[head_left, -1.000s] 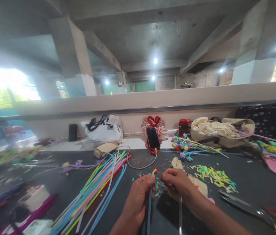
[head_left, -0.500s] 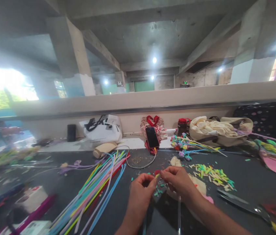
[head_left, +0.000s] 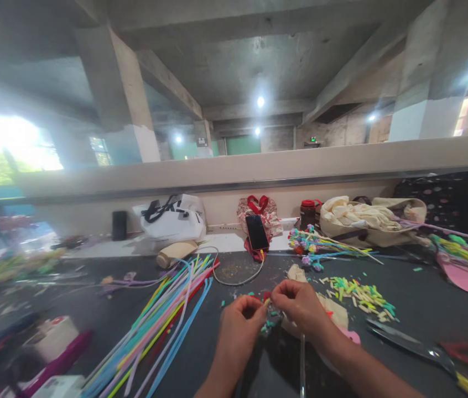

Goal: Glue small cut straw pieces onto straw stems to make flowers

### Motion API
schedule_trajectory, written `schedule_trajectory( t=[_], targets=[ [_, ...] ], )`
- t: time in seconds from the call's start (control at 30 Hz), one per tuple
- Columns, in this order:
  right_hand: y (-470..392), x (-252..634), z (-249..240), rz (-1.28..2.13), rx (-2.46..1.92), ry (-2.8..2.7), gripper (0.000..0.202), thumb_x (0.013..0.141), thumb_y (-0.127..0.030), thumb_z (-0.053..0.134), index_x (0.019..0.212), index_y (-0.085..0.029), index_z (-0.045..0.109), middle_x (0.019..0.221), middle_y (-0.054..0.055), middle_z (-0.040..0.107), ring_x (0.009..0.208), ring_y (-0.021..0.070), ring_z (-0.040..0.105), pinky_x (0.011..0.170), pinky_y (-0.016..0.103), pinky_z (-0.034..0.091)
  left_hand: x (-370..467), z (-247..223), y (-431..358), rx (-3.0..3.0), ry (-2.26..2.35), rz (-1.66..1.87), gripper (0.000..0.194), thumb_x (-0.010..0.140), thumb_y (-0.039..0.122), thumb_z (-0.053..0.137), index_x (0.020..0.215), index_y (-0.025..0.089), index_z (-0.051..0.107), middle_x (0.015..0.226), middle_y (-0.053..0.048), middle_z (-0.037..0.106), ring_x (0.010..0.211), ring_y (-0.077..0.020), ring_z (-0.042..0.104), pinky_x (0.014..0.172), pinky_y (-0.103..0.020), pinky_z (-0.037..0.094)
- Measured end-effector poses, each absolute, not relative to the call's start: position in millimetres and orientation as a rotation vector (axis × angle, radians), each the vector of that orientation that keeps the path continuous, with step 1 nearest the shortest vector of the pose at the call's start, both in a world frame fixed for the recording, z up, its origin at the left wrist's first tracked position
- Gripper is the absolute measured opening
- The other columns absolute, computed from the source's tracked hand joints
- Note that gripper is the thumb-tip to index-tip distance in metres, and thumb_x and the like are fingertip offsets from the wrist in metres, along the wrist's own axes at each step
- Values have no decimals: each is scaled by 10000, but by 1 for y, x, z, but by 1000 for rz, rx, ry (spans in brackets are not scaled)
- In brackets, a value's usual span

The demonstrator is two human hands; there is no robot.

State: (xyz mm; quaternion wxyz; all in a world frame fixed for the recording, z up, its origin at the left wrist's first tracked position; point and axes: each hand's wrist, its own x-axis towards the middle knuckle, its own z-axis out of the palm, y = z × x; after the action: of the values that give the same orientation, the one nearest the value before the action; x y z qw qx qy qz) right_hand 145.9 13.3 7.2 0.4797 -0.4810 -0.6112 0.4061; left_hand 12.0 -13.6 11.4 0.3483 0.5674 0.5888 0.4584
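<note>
My left hand (head_left: 240, 326) is closed in a pinch on a small yellow-green piece (head_left: 266, 302), low in the middle of the view. Close beside it on the right, my right hand (head_left: 300, 304) has thumb and forefinger pressed together; whatever they hold is too small to name. A bit of red shows just behind the fingertips. Small teal pieces (head_left: 268, 326) lie on the dark table (head_left: 201, 345) between and below the hands. Under my right hand is a cream cloth (head_left: 337, 310), and a thin metal rod (head_left: 302, 367) points toward me.
Long coloured stems (head_left: 163, 326) lie at left. Cut green and yellow pieces (head_left: 360, 296) are heaped at right, near large scissors (head_left: 412, 342). A phone (head_left: 256, 232) with a cable leans on a patterned bag behind; a bottle (head_left: 307, 214) stands right of it.
The hands stay nearly in place, with only a slight shift at the fingertips. The whole view has shifted a little.
</note>
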Motion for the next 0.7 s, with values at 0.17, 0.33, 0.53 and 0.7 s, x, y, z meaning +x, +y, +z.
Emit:
schedule_trajectory(
  t=[0.17,0.33,0.53,0.7],
  targets=[
    [13,150,5,642,-1158,-1737,83,629,-156,503,571,-150,563,539,-20,525,514,104,466,483,200,340,10,9,-11,1410,1457,1150,241,588,380,618,532,151,568,424,34,493,404,-86,385,410,-202,278],
    [9,153,8,397,-1082,-1890,93,655,-118,496,585,-157,543,566,-21,515,518,93,460,481,192,316,8,4,-8,1394,1416,1152,229,564,359,643,514,151,563,411,43,469,384,-71,346,395,-196,249],
    [8,157,6,245,-1026,-2014,101,697,-121,498,608,-163,517,604,-21,484,518,86,446,481,198,304,9,2,-7,1434,1369,1170,155,573,268,612,485,153,558,451,26,503,438,-92,406,443,-204,296],
    [11,160,1,211,-977,-2095,99,749,-152,489,671,-171,546,664,2,523,582,105,487,527,213,333,7,-1,-6,1451,1379,1169,95,566,204,596,491,147,581,479,13,526,467,-98,422,483,-215,316]
  ],
)
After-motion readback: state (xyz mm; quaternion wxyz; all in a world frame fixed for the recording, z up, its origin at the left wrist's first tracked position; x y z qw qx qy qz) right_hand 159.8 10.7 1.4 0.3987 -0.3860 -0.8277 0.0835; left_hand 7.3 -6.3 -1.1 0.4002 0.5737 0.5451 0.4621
